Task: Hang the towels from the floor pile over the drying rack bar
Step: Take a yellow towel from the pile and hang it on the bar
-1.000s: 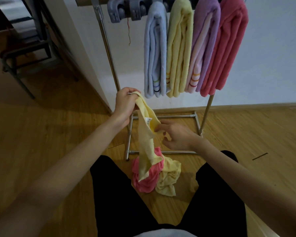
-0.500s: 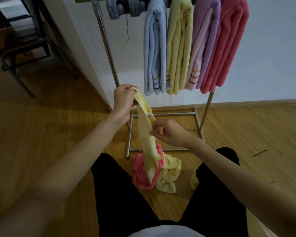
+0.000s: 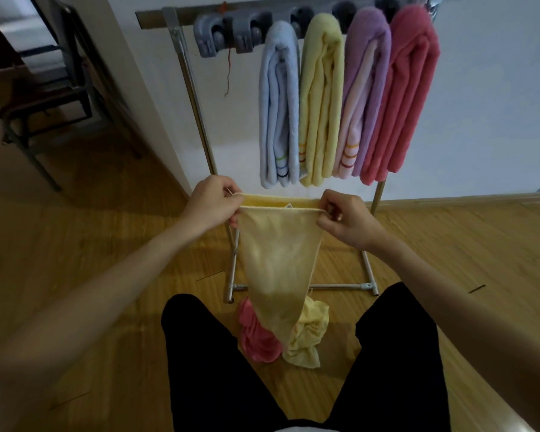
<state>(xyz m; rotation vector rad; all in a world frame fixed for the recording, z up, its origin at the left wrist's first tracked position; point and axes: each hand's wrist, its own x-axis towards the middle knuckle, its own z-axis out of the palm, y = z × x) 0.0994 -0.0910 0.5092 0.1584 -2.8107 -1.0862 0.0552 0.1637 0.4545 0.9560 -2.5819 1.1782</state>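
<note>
Pale yellow terry cloth fills the middle of the head view: a yellow towel (image 3: 278, 254) stretched by its top hem in front of the drying rack (image 3: 197, 126), below the rack's hanging towels. The left hand (image 3: 214, 204) grips the hem's left corner, its fingers (image 3: 228, 187) curled down over the edge and pinching the cloth against the thumb. The right hand (image 3: 345, 218) pinches the hem's right corner the same way, fingers folded onto the fabric. Between the two hands the hem runs taut and level; below it the cloth narrows and hangs down to the floor pile (image 3: 281, 335).

That pile lies on the wooden floor (image 3: 91, 275) just in front of the rack's base frame, between the person's black-trousered legs (image 3: 219, 363). It holds a crumpled pink towel (image 3: 258, 338) on the left and a crumpled light yellow towel (image 3: 307, 335) on the right, touching each other.

On the rack's top bar (image 3: 152, 18) four folded towels hang side by side, touching: a light blue towel (image 3: 278, 104), a yellow one (image 3: 320, 98), a purple towel (image 3: 367, 88) and a deep pink towel (image 3: 402, 95), left to right. Grey clips (image 3: 231, 32) sit on the bar to the left of them. Left of the rack, beyond the white wall (image 3: 496, 104) corner, stands a dark metal chair (image 3: 47, 98).
</note>
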